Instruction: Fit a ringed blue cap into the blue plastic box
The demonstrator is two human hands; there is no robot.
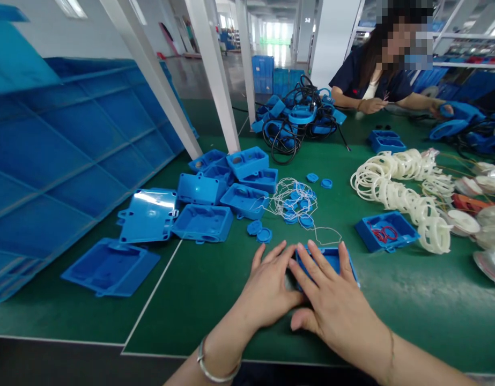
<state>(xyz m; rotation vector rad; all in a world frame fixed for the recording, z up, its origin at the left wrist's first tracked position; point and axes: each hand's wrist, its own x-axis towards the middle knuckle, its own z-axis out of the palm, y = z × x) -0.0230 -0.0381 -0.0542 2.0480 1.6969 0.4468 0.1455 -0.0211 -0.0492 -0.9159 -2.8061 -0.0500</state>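
Note:
A blue plastic box [332, 258] lies in front of me, largely covered by my right hand [331, 295]. That hand is open, its fingers spread across the box's inside and rim. My left hand [265, 287] is open beside the box's left edge, fingers stretched out and the index fingertip close to the right hand. Whether its thumb touches the box I cannot tell. A thin white cord [330, 229] runs from a tangled bundle [289, 195] to the box's far rim. Small round blue caps [264, 235] lie just beyond my left hand.
Several blue boxes [202, 222] and a flat one [110, 268] lie left. A box with red wire [386, 230] sits right, near white plastic rings [432, 233]. Black cables [285, 142] are heaped behind. White posts [215, 75] rise at left; a co-worker [376, 88] sits opposite.

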